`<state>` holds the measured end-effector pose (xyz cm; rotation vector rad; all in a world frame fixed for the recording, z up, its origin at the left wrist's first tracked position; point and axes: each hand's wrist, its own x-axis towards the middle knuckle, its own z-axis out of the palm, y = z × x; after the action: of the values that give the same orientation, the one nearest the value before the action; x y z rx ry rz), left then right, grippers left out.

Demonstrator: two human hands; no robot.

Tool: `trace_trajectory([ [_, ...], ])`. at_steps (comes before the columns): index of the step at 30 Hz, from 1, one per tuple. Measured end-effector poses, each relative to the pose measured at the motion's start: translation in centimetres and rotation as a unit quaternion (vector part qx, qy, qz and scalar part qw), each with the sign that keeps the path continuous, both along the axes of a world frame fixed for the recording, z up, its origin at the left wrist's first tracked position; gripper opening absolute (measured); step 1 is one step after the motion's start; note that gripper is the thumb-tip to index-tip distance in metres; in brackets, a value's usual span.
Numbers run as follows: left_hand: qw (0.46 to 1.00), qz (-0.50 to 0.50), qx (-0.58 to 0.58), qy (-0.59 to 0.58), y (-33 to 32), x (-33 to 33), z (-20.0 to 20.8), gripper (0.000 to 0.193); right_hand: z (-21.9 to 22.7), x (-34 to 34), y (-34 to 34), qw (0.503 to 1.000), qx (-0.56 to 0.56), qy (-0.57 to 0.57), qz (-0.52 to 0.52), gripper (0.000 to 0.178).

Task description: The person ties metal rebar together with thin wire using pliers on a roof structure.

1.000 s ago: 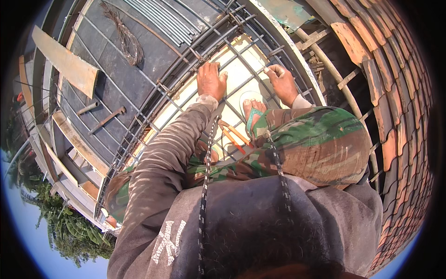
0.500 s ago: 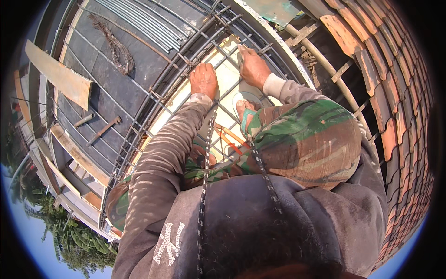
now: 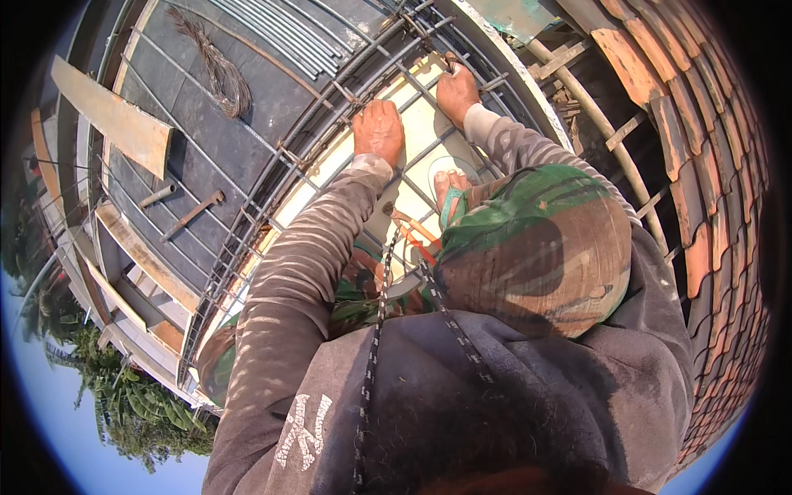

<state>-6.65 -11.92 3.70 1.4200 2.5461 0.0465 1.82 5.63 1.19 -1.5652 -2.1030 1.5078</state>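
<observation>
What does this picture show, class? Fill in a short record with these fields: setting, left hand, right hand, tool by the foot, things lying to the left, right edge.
setting: a person crouches on a rebar grid over a pale board
left hand: left hand rests palm down on the bars
right hand: right hand, fingers curled around a bar crossing
tool by the foot: orange-handled pliers beside the sandalled foot
things lying to the left: wire bundle, wooden plank, hammer
right edge: clay roof tiles

No packages, labels, signs, screens.
</observation>
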Motion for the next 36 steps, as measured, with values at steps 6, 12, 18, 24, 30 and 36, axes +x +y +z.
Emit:
trace_trajectory([
  [6,0.996,0.043,0.035,-0.068,1.5,0.6,1.0,0.032,-1.6,0.3,-0.5,0.97,-0.106,0.195,-0.103,0.039],
  [12,0.979,0.054,0.134,-0.145,3.7,1.1,2.3,0.031,2.9,0.6,-1.3,0.984,-0.038,0.167,-0.044,0.047],
  [18,0.962,-0.085,0.182,-0.187,9.1,-0.3,1.8,0.046,4.1,4.2,-0.9,0.991,-0.037,0.13,-0.013,0.028],
  [24,0.949,-0.197,0.075,-0.234,13.3,-0.8,0.4,0.06,10.4,9.9,1.4,0.986,-0.024,0.141,0.081,0.039],
  [30,0.952,-0.192,0.097,-0.219,13.4,-1.9,-1.4,0.034,14.1,10.6,0.0,0.936,-0.29,0.127,0.156,0.039],
  [36,0.923,-0.145,0.195,-0.297,11.3,-1.8,0.2,0.04,13.5,10.9,-0.2,0.876,-0.378,0.104,0.282,0.041],
])
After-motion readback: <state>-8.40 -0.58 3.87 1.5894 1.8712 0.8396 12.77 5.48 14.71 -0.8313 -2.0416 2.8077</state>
